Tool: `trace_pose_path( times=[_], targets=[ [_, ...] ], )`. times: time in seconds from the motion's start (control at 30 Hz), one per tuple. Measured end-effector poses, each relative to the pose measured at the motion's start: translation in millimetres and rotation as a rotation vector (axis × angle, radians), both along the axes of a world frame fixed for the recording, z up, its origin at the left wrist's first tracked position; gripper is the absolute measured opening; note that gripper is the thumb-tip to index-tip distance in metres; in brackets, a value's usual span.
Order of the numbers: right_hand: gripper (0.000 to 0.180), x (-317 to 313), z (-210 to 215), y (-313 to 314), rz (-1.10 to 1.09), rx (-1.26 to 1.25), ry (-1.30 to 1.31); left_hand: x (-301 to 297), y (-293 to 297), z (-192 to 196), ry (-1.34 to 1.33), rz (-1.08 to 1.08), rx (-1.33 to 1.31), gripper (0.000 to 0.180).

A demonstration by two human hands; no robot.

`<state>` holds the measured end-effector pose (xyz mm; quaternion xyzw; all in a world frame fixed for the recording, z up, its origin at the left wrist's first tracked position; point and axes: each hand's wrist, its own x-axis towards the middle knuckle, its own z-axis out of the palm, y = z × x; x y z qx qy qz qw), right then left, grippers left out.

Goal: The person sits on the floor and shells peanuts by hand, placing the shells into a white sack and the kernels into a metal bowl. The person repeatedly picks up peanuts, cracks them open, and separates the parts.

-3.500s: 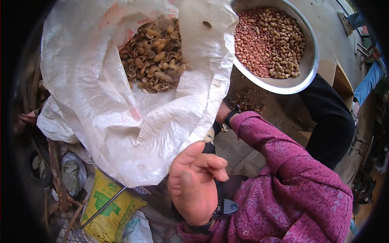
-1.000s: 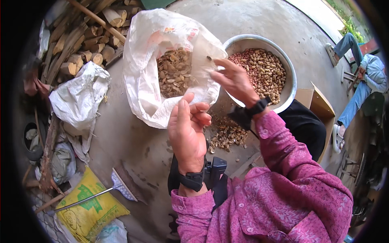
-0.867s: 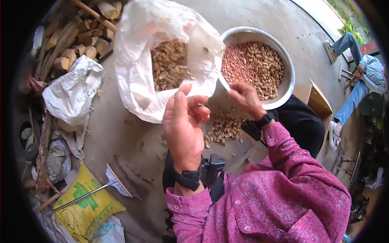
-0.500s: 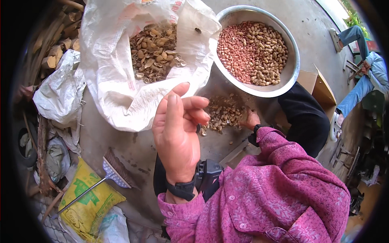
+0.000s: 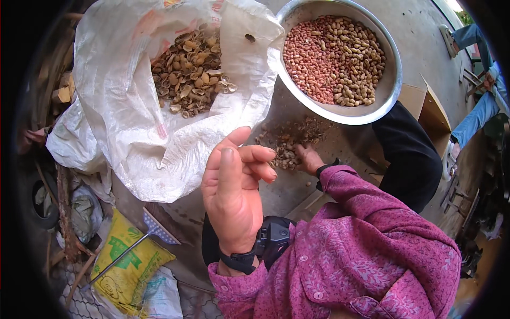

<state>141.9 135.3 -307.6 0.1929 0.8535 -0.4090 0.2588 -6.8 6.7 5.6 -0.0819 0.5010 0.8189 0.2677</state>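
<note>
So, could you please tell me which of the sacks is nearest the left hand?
The large white sack, just beyond the left hand. Its open mouth shows peanut shells; the yellow sack and crumpled white sack lie farther from that hand.

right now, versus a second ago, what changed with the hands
The right hand has come down from the white sack's rim to the heap of shells on the floor; whether it grips any is unclear. The left hand stays raised, half curled. The sack still stands left of the metal basin.

White sack: red lettering. Yellow bag: green printing.
</note>
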Motion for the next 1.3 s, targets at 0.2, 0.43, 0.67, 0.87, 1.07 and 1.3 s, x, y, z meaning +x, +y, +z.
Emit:
trace_pose_path(
  times=[0.2,0.43,0.67,0.87,1.07,1.3],
  targets=[
    [0.065,-3.3,6.4,-8.0,0.198,0.038,0.333,2.2,-1.4,2.2,0.009,-0.01,-0.011,0.039],
    [0.099,-24.3,3.8,0.0,0.264,0.122,0.111,4.3,-8.5,-1.8,0.009,-0.016,-0.012,0.038],
    [0.048,-24.1,-10.2,-37.5,0.598,0.271,0.512,4.5,-13.8,-4.8,0.036,-0.028,-0.004,0.041],
    [0.029,-24.2,-22.7,-44.5,0.646,0.218,0.523,5.4,-19.2,-5.4,0.018,-0.026,0.032,0.043],
    [0.014,-20.4,-32.3,-45.5,0.807,0.248,0.651,4.4,-19.4,-5.7,-0.002,-0.021,0.049,0.045],
    [0.016,-17.1,-35.7,-54.8,0.913,0.086,0.517,5.5,-17.8,-3.1,0.006,-0.024,0.035,0.044]
  ],
)
